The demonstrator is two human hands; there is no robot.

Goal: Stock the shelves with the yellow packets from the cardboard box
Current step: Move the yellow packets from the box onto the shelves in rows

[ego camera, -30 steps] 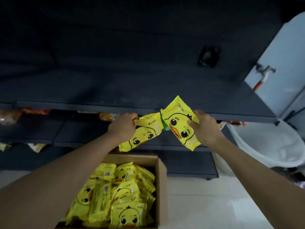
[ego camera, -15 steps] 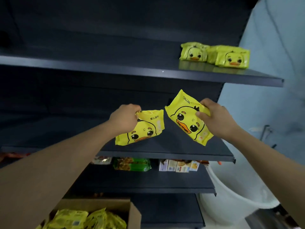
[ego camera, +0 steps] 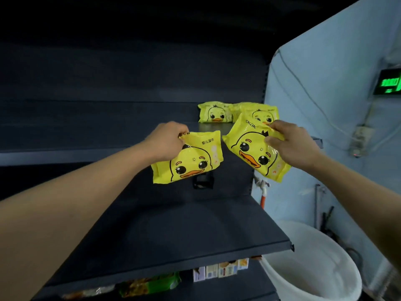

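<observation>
My left hand [ego camera: 168,141] grips the top left corner of a yellow duck packet [ego camera: 191,161], which hangs in the air in front of the dark shelving. My right hand [ego camera: 291,143] pinches a second yellow duck packet [ego camera: 252,152] by its upper right edge, tilted to the right. Both are held up at the height of the upper shelf [ego camera: 108,135]. On that shelf, at its right end, stand two yellow duck packets: one on the left [ego camera: 214,112] and one on the right [ego camera: 259,111], partly hidden by the packet in my right hand. The cardboard box is out of view.
A wide dark shelf [ego camera: 184,235] lies below my hands with a small black object [ego camera: 202,181] at its back. Lower down, small boxes [ego camera: 220,270] and a green packet [ego camera: 149,283] sit on another shelf. A white bucket [ego camera: 312,263] stands at the right by the blue wall.
The view has tilted upward, the cardboard box has left the frame, and both hands have risen with their packets to the level of the upper shelf.
</observation>
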